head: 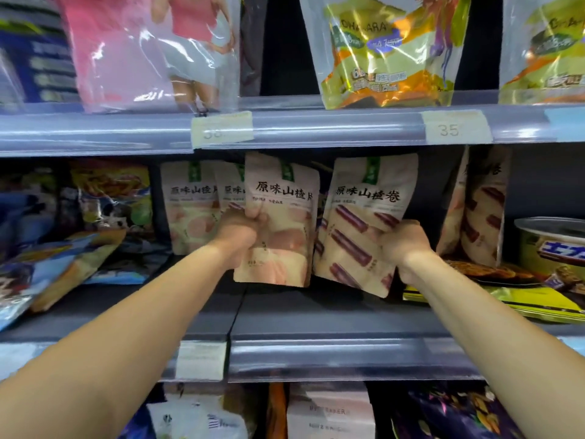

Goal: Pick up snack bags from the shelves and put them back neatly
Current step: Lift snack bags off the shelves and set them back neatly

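My left hand (240, 234) grips the left edge of a beige hawthorn-slice bag (281, 229) and holds it upright above the middle shelf (316, 315). My right hand (403, 245) grips the right edge of a beige hawthorn-roll bag (354, 236) printed with dark red rolls; that bag tilts slightly to the right. The two bags hang side by side, nearly touching. Behind the left one stand two more slice bags (190, 210). Another roll bag (481, 210) leans at the right.
Mixed snack bags (63, 242) lie tumbled at the shelf's left. A round tin (550, 245) and flat yellow packs (522, 299) sit at the right. The upper shelf rail (285, 128) with price tags runs just above the held bags. More bags fill the shelf below.
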